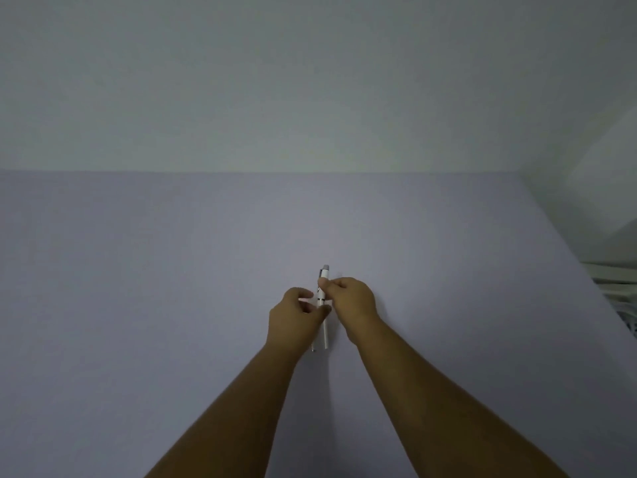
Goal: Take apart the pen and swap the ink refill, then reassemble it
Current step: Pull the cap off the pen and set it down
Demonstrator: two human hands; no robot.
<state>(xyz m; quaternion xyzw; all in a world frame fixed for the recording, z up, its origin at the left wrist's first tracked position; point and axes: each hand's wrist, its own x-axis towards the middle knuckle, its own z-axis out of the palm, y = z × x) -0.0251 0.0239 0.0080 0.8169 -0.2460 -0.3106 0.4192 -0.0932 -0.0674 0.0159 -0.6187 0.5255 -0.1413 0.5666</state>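
A white pen [323,284] with a grey cap end and a clip stands nearly upright over the lilac surface [138,270], held between both hands. My right hand [355,303] pinches its upper part just below the clip. My left hand [293,313] closes on the middle from the left. Below the hands hangs a white tube [325,334], the pen's lower section. A thin, dark-tipped rod [313,348], perhaps a refill, pokes out under my left hand. Whether the pen's sections are joined or apart is hidden by the fingers.
The lilac surface runs back to a pale wall [310,81]. Its right edge slants down the frame's right side, with white slatted objects [620,291] beyond it.
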